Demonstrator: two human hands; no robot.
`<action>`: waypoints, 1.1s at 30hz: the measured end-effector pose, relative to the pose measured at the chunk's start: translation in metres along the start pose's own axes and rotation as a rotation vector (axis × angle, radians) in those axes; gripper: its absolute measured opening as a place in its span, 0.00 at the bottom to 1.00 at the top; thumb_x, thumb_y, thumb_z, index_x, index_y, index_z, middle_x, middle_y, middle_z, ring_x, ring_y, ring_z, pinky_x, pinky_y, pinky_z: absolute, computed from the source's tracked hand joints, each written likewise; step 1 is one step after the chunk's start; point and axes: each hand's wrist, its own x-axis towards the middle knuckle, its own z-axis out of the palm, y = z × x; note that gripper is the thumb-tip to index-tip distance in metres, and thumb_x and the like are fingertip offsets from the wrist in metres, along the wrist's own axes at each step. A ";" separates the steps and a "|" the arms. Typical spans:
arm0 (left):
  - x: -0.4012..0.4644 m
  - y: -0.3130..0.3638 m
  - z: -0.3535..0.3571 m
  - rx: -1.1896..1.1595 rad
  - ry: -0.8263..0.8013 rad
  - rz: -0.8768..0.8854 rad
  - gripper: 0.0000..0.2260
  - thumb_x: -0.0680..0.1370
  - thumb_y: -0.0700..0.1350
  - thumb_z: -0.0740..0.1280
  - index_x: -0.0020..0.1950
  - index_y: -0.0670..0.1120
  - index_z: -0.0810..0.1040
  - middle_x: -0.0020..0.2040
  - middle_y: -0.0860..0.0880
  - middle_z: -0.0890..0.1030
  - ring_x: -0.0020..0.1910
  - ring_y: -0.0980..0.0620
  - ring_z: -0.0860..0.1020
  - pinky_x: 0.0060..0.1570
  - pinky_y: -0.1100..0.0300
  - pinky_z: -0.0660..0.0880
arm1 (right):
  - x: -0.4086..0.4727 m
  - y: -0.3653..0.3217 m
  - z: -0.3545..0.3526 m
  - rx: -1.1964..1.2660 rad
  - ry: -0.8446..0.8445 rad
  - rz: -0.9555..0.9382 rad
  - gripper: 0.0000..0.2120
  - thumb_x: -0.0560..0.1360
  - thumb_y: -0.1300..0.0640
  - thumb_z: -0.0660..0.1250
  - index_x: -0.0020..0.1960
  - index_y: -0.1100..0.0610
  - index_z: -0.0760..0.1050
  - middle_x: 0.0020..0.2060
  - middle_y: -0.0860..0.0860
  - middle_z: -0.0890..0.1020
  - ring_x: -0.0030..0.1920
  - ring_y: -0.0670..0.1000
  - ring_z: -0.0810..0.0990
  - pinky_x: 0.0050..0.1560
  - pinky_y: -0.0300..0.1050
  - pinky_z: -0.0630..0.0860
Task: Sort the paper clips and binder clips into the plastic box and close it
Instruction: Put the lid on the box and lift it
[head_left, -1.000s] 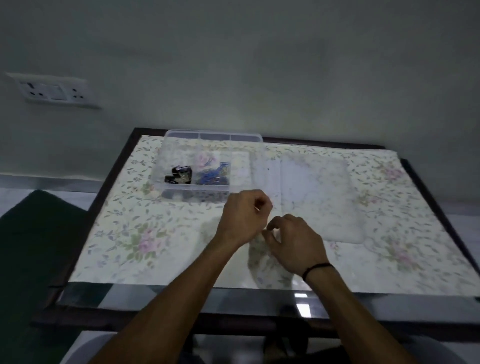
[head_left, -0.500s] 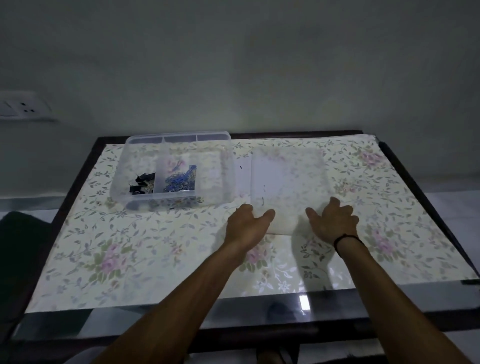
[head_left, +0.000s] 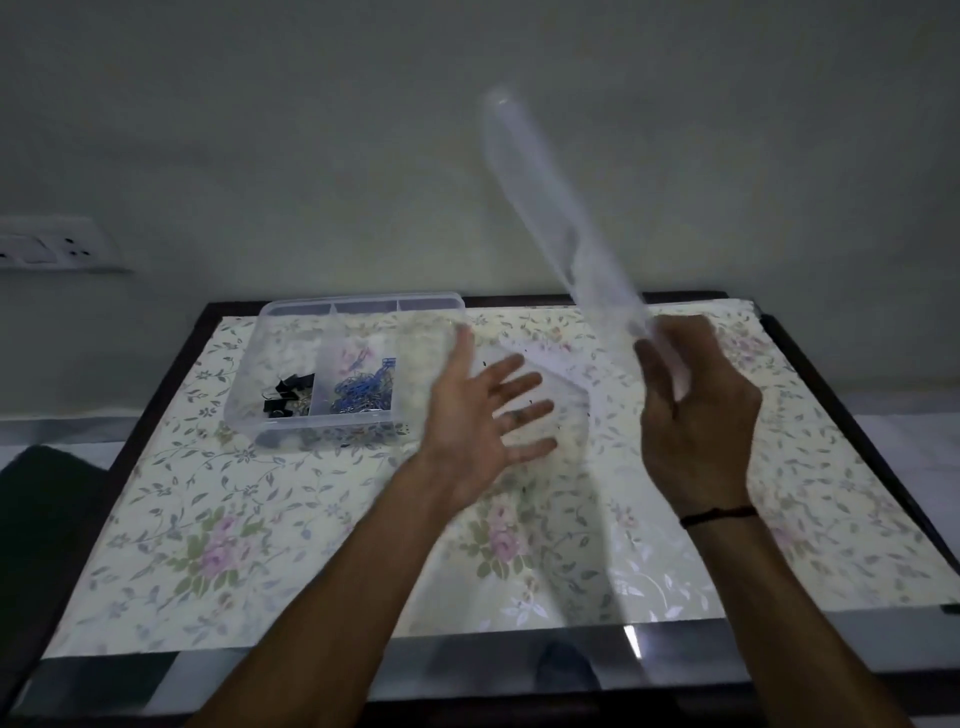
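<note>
A clear plastic box (head_left: 291, 332) with dividers stands open at the table's back left. Black binder clips (head_left: 283, 399) lie in its left compartment and blue paper clips (head_left: 361, 388) in the middle one. My right hand (head_left: 696, 415) grips the lower edge of the clear lid (head_left: 550, 208), which stands tilted in the air, seen nearly edge-on and blurred. My left hand (head_left: 483, 415) hovers open just right of the box, fingers spread, touching nothing.
The table (head_left: 171, 364) has a dark frame and a floral cover (head_left: 260, 519) under glass, with a wall right behind it. A white paper sheet (head_left: 566, 364) lies under where the lid was. A wall socket (head_left: 47, 249) sits at the left.
Both hands were at the near edge of the lid lying flat. Now my right hand has lifted the lid up on edge, and my left hand has let go and opened.
</note>
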 end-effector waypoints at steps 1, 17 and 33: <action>-0.007 0.014 -0.002 -0.174 -0.054 0.041 0.43 0.72 0.76 0.54 0.75 0.45 0.69 0.71 0.38 0.74 0.66 0.34 0.75 0.63 0.29 0.69 | -0.003 -0.002 0.003 -0.011 -0.037 -0.077 0.05 0.80 0.59 0.67 0.53 0.59 0.80 0.41 0.49 0.83 0.39 0.44 0.77 0.40 0.37 0.71; -0.053 0.100 -0.145 -0.085 0.353 0.332 0.16 0.81 0.35 0.63 0.68 0.44 0.72 0.59 0.39 0.83 0.58 0.38 0.83 0.44 0.53 0.84 | -0.013 -0.019 0.057 0.635 -0.601 0.806 0.29 0.75 0.54 0.72 0.73 0.59 0.68 0.54 0.55 0.85 0.50 0.54 0.86 0.55 0.48 0.81; -0.054 0.104 -0.234 0.617 0.808 0.371 0.19 0.75 0.39 0.74 0.66 0.43 0.80 0.52 0.47 0.85 0.45 0.49 0.83 0.46 0.56 0.81 | -0.034 -0.043 0.139 0.369 -0.444 0.932 0.14 0.70 0.59 0.78 0.54 0.59 0.84 0.44 0.52 0.86 0.41 0.51 0.87 0.51 0.47 0.83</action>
